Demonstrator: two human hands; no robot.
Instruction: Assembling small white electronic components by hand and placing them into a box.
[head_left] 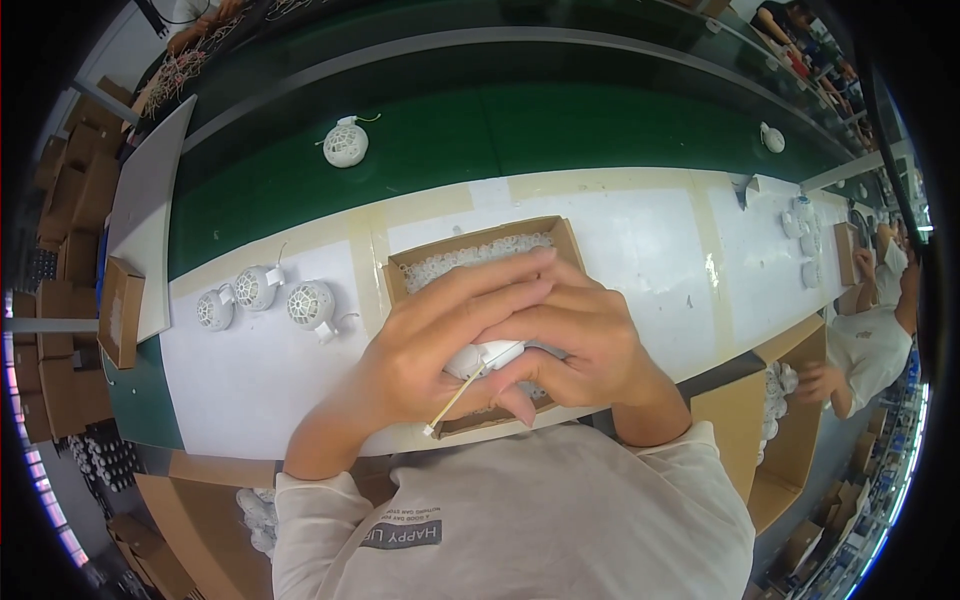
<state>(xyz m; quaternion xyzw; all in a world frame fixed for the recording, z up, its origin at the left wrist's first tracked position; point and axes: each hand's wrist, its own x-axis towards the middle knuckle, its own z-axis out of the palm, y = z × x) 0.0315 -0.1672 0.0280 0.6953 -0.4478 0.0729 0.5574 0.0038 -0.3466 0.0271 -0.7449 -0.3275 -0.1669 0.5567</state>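
My left hand (420,340) and my right hand (590,345) are cupped together in front of my chest, fingers overlapping. Between them they grip a white plastic piece with a wire (497,353). Most of it is hidden by my palms and fingers. Its yellowish wire (455,400) hangs down to the left and ends in a small white plug. Just below my hands is a shallow cardboard box (562,236) of small translucent rings (470,256). To the left on the white work surface sit three white openwork balls (311,304), with small blocks and short wires.
Beyond the white table (640,250), a green conveyor belt (450,130) carries another openwork ball (346,145). Large cartons stand at the table's front edge, left (190,510) and right (800,470). A co-worker (865,350) is at the right.
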